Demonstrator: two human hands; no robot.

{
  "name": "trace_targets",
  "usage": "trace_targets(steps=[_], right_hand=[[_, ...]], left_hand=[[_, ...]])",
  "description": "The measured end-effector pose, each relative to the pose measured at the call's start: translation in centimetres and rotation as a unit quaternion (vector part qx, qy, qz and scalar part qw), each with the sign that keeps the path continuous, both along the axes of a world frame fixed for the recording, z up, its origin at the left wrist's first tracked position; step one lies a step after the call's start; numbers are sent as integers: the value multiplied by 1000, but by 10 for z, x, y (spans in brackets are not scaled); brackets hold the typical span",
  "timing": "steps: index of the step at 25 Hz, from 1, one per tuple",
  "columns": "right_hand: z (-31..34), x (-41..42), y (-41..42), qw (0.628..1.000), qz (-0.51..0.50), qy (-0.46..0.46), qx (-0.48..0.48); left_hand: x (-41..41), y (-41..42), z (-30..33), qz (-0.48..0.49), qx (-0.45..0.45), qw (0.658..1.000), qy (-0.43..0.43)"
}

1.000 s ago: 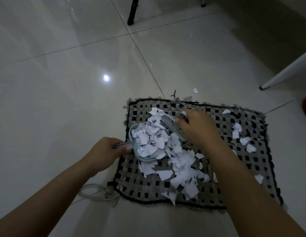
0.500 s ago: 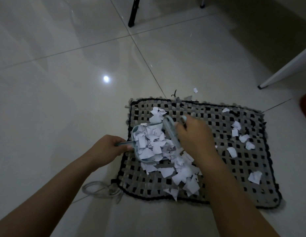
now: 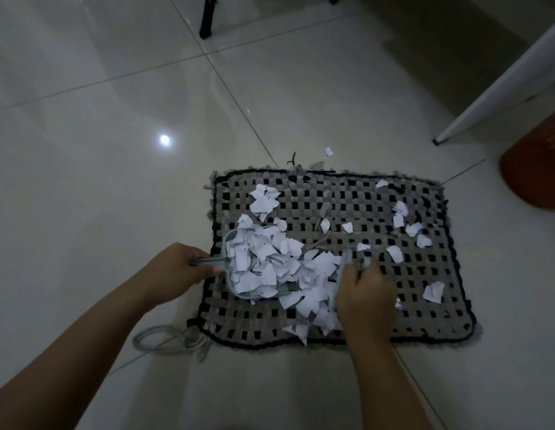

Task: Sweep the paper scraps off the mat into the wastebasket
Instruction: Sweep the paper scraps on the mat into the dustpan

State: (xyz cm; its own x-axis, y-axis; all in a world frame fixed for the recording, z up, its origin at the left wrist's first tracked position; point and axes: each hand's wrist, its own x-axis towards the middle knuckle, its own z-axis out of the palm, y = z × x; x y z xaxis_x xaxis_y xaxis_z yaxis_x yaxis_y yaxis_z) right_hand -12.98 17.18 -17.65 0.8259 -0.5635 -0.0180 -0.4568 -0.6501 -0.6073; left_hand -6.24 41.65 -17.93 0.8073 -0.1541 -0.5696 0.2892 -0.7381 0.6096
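Scrap-heaped dustpan [image 3: 235, 276] (left hand [image 3: 176, 271] gripping)

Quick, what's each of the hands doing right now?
Left hand: closed, holding the dustpan by its handle.
Right hand: closed, holding a small brush against the paper scraps.
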Motion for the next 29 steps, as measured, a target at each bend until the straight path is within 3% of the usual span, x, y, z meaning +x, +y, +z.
trace_targets(steps=[7,12,18,21,29], right_hand=[[-3,35,27,996,83,29,17],[6,52,42,974,223,22,27],[11,60,21,978,206,8,-16],[12,59,28,963,260,33,-58],[15,48,52,923,357,-13,-141]], left_hand=[[-9,-2,1,28,-16,999,-5],[-9,-2,-2,66,-38,997,13],[-13,2,-1,118,-87,986,77],[-15,1,0,140,-131,977,93],[-7,-13,15,116,-96,989,6]])
